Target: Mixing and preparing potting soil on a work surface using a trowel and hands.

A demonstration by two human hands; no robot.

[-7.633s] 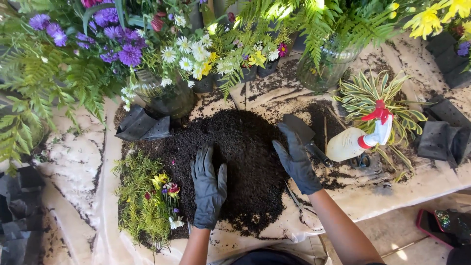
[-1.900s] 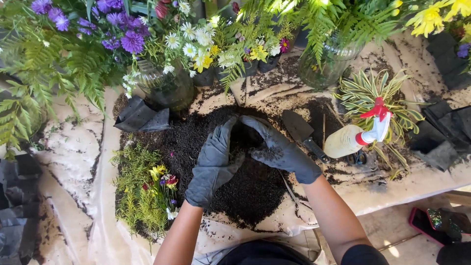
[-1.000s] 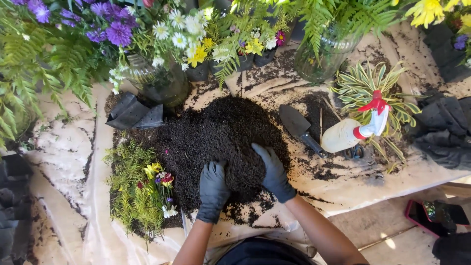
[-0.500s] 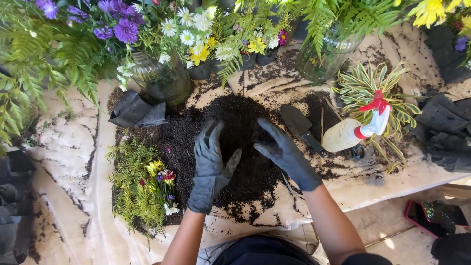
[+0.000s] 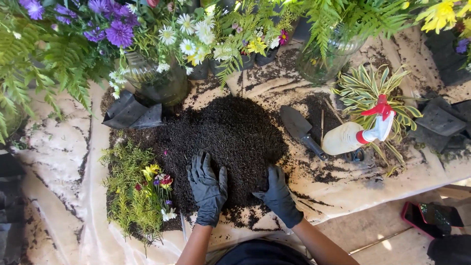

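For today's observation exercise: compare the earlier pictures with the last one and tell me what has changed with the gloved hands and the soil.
Half a second ago both hands were raised over the soil pile. Now the left hand and right hand have come down flat onto its near edge, fingers spread, holding nothing. The trowel, spray bottle and small flowering plant lie where they were.

1. The left hand [image 5: 208, 189], half a second ago lifted with fingers spread over the middle of the soil heap [image 5: 223, 142], now lies flat on the heap's lower edge, lower centre of the frame.
2. The right hand [image 5: 279, 196] has come back from the heap's right side, near the trowel [image 5: 303, 131], to the lower right edge of the soil.
3. Both hands now sit lower in the frame, side by side and apart.
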